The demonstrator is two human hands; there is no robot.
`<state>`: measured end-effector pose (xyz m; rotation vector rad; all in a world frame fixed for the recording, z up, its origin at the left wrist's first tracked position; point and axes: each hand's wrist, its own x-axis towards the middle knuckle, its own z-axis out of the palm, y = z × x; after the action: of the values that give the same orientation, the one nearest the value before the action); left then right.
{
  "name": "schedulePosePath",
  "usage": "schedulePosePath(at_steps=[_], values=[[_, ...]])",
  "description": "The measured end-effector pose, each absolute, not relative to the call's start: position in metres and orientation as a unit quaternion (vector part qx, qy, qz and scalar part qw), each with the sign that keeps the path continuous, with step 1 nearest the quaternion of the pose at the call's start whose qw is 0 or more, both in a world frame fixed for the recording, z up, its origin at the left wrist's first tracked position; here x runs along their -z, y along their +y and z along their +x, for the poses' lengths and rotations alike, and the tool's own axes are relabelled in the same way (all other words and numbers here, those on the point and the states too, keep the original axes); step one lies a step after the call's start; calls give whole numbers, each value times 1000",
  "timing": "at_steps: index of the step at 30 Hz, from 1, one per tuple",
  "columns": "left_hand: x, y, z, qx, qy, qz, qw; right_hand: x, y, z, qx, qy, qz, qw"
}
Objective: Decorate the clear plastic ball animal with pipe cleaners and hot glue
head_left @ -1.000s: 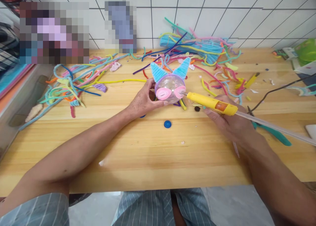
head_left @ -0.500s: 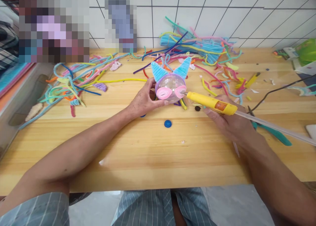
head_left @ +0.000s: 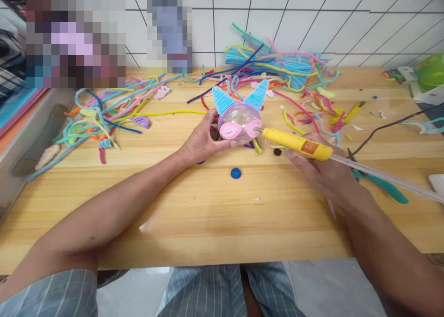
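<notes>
My left hand (head_left: 204,139) is closed around the left side of a clear plastic ball (head_left: 239,115) with a purple rim. Two blue pipe-cleaner ears stand on top of the ball, and two pink oval eye pieces (head_left: 231,131) sit on its front. In my right hand (head_left: 321,169) is a yellow hot glue gun (head_left: 294,143), a long clear glue stick coming out of its back end. The metal nozzle points left and meets the right pink oval. A blue round disc (head_left: 236,173) lies on the table below the ball, and a small black piece (head_left: 277,152) lies below the gun.
Behind the ball lies a bundle of blue pipe cleaners (head_left: 270,65) against the tiled wall. Tangled pipe cleaners (head_left: 93,118) spread at the left beside a plastic bin (head_left: 31,155). Teal-handled pliers (head_left: 385,186) lie by my right wrist. A dark cable (head_left: 385,126) runs in from the right.
Almost nothing differs. Both hands, the ball and the glue gun keep their places, with the nozzle still at the right pink oval.
</notes>
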<state>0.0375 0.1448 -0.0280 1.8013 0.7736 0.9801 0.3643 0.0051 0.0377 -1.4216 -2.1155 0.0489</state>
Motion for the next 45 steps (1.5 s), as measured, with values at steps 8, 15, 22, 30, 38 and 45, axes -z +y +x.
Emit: schedulePosePath(at_steps=[8, 15, 22, 30, 38, 45], values=[[25, 144, 35, -391, 318, 742, 442, -37, 6, 366, 26, -806, -511, 299], [23, 144, 34, -378, 320, 744, 449, -40, 7, 363, 15, -798, -521, 303], [26, 145, 34, -383, 318, 748, 439, -39, 7, 365, 4, -794, -525, 307], [23, 143, 34, -384, 318, 744, 445, -38, 6, 363, 33, -811, -498, 305], [23, 144, 34, -384, 319, 749, 436, -36, 6, 364, 18, -804, -507, 311], [23, 144, 34, -381, 311, 753, 438, -34, 6, 369, 50, -812, -497, 303]])
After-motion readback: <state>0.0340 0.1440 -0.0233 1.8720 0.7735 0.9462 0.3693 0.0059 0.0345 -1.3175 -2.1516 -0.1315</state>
